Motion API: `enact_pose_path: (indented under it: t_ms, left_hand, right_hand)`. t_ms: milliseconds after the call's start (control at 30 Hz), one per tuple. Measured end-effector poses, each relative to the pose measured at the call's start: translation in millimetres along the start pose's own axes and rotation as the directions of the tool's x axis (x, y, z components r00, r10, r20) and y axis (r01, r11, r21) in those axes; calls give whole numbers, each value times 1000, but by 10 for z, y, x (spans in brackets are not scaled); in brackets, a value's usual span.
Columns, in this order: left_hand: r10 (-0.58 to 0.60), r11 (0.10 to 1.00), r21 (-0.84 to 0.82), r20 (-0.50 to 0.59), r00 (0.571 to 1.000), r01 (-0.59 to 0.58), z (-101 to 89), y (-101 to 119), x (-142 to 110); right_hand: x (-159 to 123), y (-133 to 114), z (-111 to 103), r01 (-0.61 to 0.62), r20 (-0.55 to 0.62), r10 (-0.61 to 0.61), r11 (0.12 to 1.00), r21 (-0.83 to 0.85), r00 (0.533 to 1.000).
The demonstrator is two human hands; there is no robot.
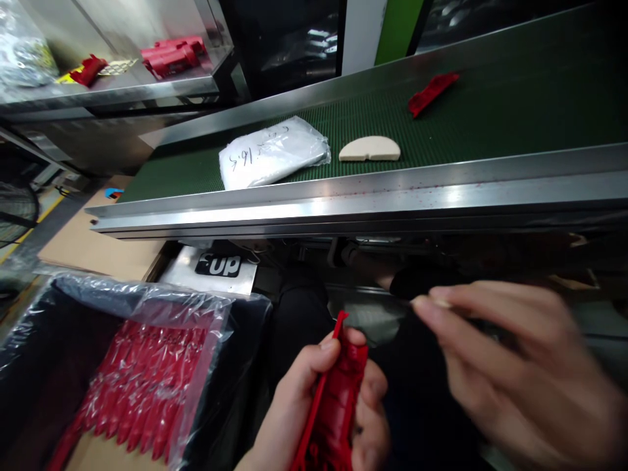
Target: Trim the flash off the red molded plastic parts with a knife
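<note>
My left hand (294, 386) is wrapped round a red plastic part (338, 392), a long hollow shell with its open side facing up. To the right, my right hand (515, 360) is raised and blurred by motion, apart from the red part. Its thumb and index finger are pinched together, and a small pale bit shows between them, too unclear to name. A similar red plastic piece (432, 93) lies on the green conveyor belt (515, 111) in front of me.
The belt also bears a white plastic-wrapped packet (275, 154) and a beige half-round block (370, 149). Its metal rail (343, 196) runs across the view. A plastic-lined black bin (235, 353) at lower left holds rows of red parts (147, 379). More red parts (174, 55) sit on a metal shelf.
</note>
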State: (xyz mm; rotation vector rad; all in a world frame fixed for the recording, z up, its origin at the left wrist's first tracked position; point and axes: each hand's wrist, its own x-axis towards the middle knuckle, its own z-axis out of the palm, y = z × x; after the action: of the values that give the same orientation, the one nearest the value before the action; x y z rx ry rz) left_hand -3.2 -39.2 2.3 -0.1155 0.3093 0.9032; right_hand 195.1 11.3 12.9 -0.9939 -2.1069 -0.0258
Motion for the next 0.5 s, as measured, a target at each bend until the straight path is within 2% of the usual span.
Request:
enact_pose_path:
  t_ms: [67, 100, 167, 200, 300, 333, 400, 433, 467, 500]
  left_hand:
    - [27, 999, -35, 26, 999, -26, -57, -17, 18]
    - [32, 999, -33, 78, 996, -29, -73, -20, 29]
    - [23, 999, -32, 198, 980, -17, -75, -18, 52]
    - [15, 999, -33, 210, 978, -9, -66, -15, 62]
    - [6, 1000, 1, 81, 997, -6, -39, -3, 88]
    - [6, 999, 32, 83, 997, -9, -34, 6, 101]
    - [13, 987, 154, 162, 987, -38, -5, 46, 150]
    - [24, 961, 267, 162, 986, -68, 33, 84, 192]
    - [59, 900, 423, 118, 991, -104, 94, 136, 248]
    - [136, 775, 618, 41, 990, -132, 183, 204, 321]
  right_hand:
    - [31, 32, -22, -32, -45, 32, 999, 6, 998]
    - [41, 39, -21, -54, -48, 55, 998, 15, 997]
    - [50, 34, 0, -84, 1, 84, 995, 45, 996]
    - [49, 25, 16, -79, 40, 77, 995, 68, 996]
    - [31, -7, 67, -40, 112, 24, 989, 143, 993]
    - [20, -9, 82, -29, 108, 11, 986, 161, 994]
    - [-17, 15, 106, -36, 50, 27, 984, 175, 998]
    - [-47, 44, 113, -61, 20, 58, 983, 173, 998]
    - [-85, 87, 117, -86, -5, 88, 982, 170, 996]
    - [-131, 141, 116, -112, -20, 117, 979, 167, 993]
